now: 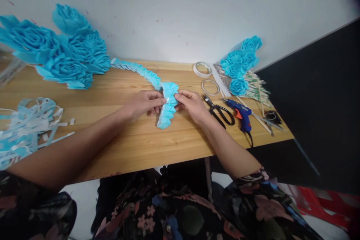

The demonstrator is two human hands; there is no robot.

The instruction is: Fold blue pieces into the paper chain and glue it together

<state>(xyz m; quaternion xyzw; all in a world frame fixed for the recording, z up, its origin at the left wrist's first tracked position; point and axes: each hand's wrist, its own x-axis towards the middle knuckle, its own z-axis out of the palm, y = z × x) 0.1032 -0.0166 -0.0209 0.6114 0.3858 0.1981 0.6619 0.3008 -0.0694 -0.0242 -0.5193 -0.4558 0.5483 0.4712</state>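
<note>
A long strip of pleated light-blue paper curves across the middle of the table, its far end running back toward the blue flowers on the left. My left hand pinches the strip's inner edge between thumb and fingers. On its other side, my right hand grips the ruffled edge with thumb and forefinger. The strip's near end hangs down between both hands, just above or on the wood; which of the two I cannot tell. Some fingertips are hidden behind the paper.
Large blue paper roses stand at the left, smaller ones at the back right. Paper scraps lie front left. Right of my hands are tape rolls, black-handled scissors, a blue glue gun and thin sticks.
</note>
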